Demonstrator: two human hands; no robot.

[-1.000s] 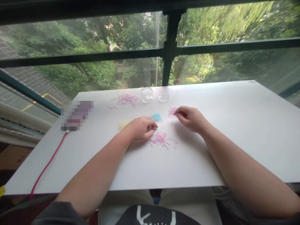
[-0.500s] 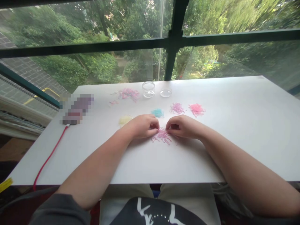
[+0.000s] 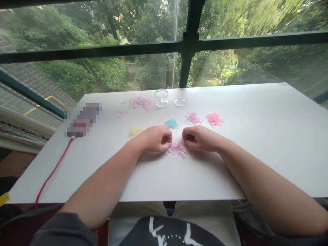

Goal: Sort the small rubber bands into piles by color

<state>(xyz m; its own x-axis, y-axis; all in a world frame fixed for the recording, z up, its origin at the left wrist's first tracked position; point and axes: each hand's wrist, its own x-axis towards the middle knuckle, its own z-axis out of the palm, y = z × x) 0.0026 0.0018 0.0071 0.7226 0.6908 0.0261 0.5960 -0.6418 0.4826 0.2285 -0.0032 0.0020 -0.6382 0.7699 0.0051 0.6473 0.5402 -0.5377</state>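
A small heap of pink-purple rubber bands point(image 3: 177, 149) lies on the white table between my hands. My left hand point(image 3: 158, 139) rests at the heap's left edge, its thumb and index finger pinched together against the bands. At the right edge my right hand point(image 3: 199, 138) is also curled into a pinch, its fingertips close by the bands. Whatever sits between the fingertips of either hand is too small to tell. Just beyond the hands lie a blue heap point(image 3: 171, 123), a purple heap point(image 3: 193, 118) and a coral-pink heap point(image 3: 214, 119). A pale yellow heap point(image 3: 135, 131) sits beside my left wrist.
A clear round jar point(image 3: 161, 98) and a clear lid point(image 3: 180, 101) stand near the table's far edge. Left of them lies a larger mixed heap point(image 3: 140, 103). A blurred-out device point(image 3: 84, 119) with a red cable point(image 3: 55, 171) lies at left. Windows rise behind the table point(image 3: 269, 143).
My hands have drawn slightly apart at the pink-purple heap, the left one shifting a little to the left. Both stay pinched. The other heaps lie as before.
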